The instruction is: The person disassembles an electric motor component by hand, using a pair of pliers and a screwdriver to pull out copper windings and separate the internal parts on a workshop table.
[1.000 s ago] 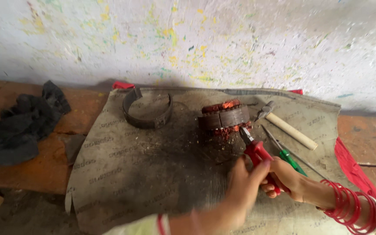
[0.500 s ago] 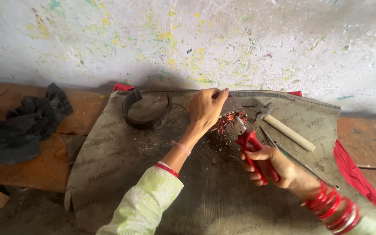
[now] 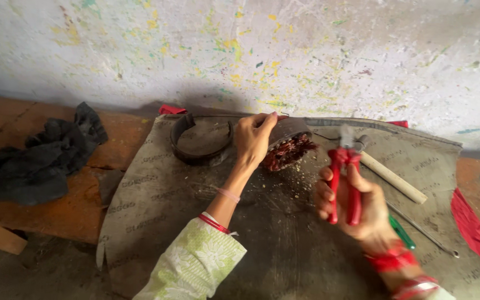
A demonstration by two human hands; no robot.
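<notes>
In the head view, a round motor winding (image 3: 287,145) with copper wire is being gripped and tilted by the left hand (image 3: 253,140) on the grey mat (image 3: 156,194) covering the surface. Red-handled pliers (image 3: 344,176) are being held closed in the right hand's (image 3: 356,208) grip, apart from the winding. A hammer (image 3: 391,176), a green screwdriver (image 3: 402,232), a dark ring (image 3: 195,140) and a black cloth (image 3: 40,161) are lying around.

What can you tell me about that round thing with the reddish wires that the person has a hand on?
The wound coil ring is a round, dark metal band packed with reddish-brown copper-looking wire that bristles out of its open face. It is tipped on its side, that face turned toward the camera, on the grey sheet near the wall. The left hand grips its rim from the left. Small crumbs lie below it. The red-handled pliers in the right hand are apart from it.
</notes>
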